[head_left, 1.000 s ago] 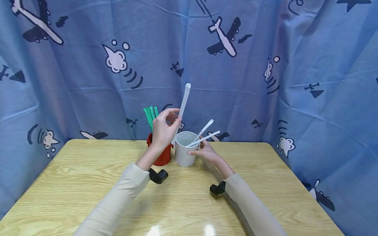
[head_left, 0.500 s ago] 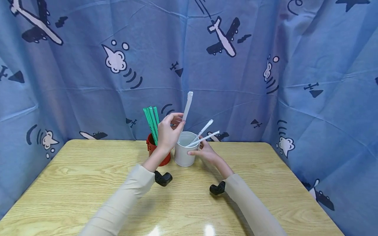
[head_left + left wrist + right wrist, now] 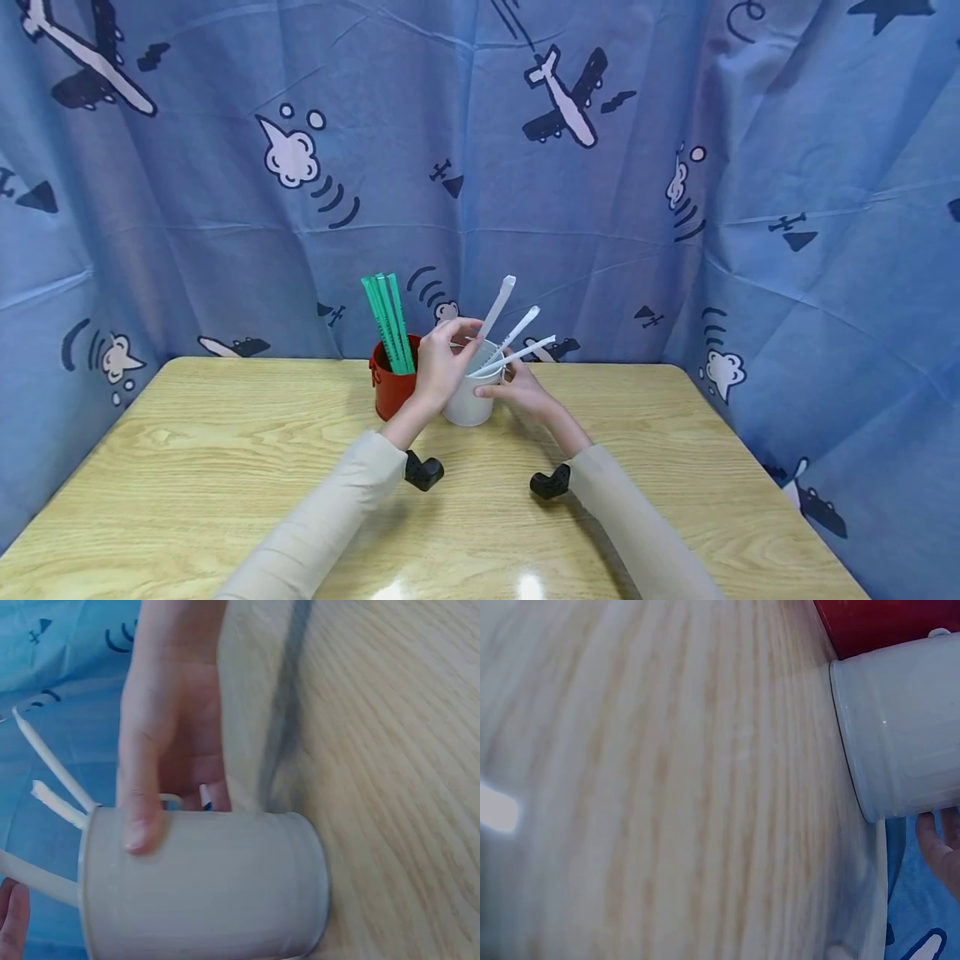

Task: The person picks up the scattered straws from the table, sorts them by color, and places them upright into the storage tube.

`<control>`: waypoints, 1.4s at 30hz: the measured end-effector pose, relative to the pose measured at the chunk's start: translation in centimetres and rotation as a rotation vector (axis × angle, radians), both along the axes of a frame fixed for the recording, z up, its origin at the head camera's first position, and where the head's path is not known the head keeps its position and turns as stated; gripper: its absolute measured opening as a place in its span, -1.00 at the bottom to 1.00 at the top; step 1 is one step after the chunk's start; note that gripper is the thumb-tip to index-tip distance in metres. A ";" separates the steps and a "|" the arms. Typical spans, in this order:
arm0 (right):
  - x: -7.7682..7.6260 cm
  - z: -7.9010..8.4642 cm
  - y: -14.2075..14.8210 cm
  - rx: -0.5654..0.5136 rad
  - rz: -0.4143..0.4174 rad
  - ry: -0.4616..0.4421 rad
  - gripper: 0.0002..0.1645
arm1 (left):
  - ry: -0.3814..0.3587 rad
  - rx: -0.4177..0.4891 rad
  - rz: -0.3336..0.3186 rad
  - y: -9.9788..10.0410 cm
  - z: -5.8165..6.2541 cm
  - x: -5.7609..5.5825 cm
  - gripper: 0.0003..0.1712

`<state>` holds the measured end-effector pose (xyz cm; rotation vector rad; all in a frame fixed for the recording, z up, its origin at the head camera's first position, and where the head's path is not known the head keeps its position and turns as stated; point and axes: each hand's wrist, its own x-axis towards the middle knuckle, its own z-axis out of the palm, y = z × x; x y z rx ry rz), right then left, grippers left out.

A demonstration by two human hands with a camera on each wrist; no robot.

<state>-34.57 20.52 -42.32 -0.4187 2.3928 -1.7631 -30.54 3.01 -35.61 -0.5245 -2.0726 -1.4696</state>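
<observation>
My left hand (image 3: 441, 371) pinches a white paper-wrapped straw (image 3: 499, 302) between thumb and fingers. The straw slants, its lower end down in the white bucket (image 3: 467, 408), as the left wrist view shows it meeting the bucket's rim. My right hand (image 3: 527, 390) grips the bucket's right side, thumb on the front of the wall (image 3: 210, 885). Two other white straws (image 3: 522, 327) lean out of this bucket to the right. Just left of it stands a red bucket (image 3: 390, 393) holding several green-wrapped straws (image 3: 388, 323); my left hand hides part of it.
Both buckets stand near the back edge of the wood-grain table (image 3: 247, 450). Behind it hangs a blue curtain (image 3: 420, 125) printed with airplanes, which also runs along both sides. The red bucket (image 3: 892, 622) is close beside the white one in the right wrist view.
My left hand has moved right and down with its straw, from above the gap between the buckets into the white bucket's mouth. The right hand keeps its grip. More of the red bucket shows.
</observation>
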 end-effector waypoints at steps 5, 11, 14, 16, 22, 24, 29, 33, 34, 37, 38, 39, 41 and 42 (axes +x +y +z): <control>0.4 0.5 -0.2 -0.003 0.007 0.004 0.13 | -0.016 -0.003 0.006 0.2 -0.6 0.0 -0.68; -0.1 -0.3 -0.1 -0.007 -0.010 0.021 0.10 | -0.003 -0.019 0.024 0.4 -1.4 -0.4 -0.71; -0.2 -0.3 0.0 -0.004 -0.009 0.017 0.11 | -0.006 -0.043 0.026 0.4 -1.7 -0.5 -0.76; -0.2 -0.3 0.0 0.000 -0.006 0.019 0.12 | -0.008 -0.046 0.028 0.4 -1.8 -0.5 -0.77; -0.1 -0.2 0.0 0.017 -0.002 0.027 0.15 | 0.014 -0.053 0.063 0.5 -2.0 -0.8 -0.77; -0.1 -0.2 0.0 0.016 -0.005 0.025 0.14 | 0.015 -0.062 0.077 0.5 -1.9 -0.9 -0.77; 0.0 -0.1 -0.2 0.019 -0.005 0.009 0.11 | 0.001 -0.069 0.104 0.3 -1.9 -0.9 -0.70; 0.8 0.8 -0.4 0.025 -0.007 -0.006 0.11 | -0.019 -0.061 0.096 -0.3 -2.0 -0.5 -0.69; 1.0 1.2 -0.5 0.026 -0.004 -0.005 0.10 | -0.026 -0.059 0.091 -0.6 -2.0 -0.5 -0.69; 1.6 1.8 -0.6 0.029 -0.004 0.011 0.11 | -0.050 -0.044 0.075 -1.3 -2.1 -0.2 -0.71; 1.7 1.9 -0.6 0.025 -0.004 0.022 0.11 | -0.056 -0.043 0.073 -1.6 -2.2 -0.1 -0.71; 1.5 1.7 -0.5 0.019 -0.002 0.030 0.12 | -0.059 -0.040 0.071 -1.9 -2.2 0.0 -0.72; 1.1 1.2 -0.4 0.009 -0.003 0.041 0.12 | -0.058 -0.035 0.062 -2.5 -2.1 0.3 -0.74; 0.9 0.9 -0.3 0.006 -0.003 0.048 0.11 | -0.055 -0.036 0.058 -2.8 -2.0 0.3 -0.75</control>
